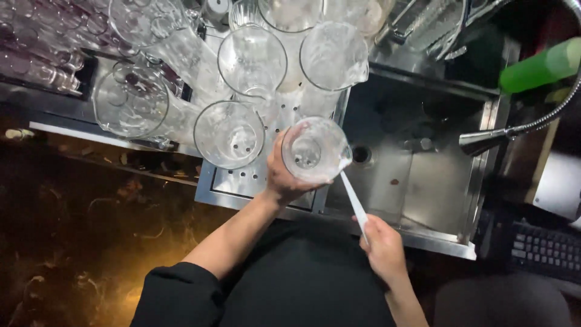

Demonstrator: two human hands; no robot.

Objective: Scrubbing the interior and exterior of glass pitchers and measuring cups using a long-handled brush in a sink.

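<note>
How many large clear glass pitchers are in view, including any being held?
7, possibly more cut off at the top: one in the left hand at; on the perforated tray at; left at; top edge.

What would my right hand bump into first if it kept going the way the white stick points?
Probably the clear glass held by the left hand. The right hand aims its white stick up-left, and the tip already seems to touch the rim, though depth is unclear.
</note>
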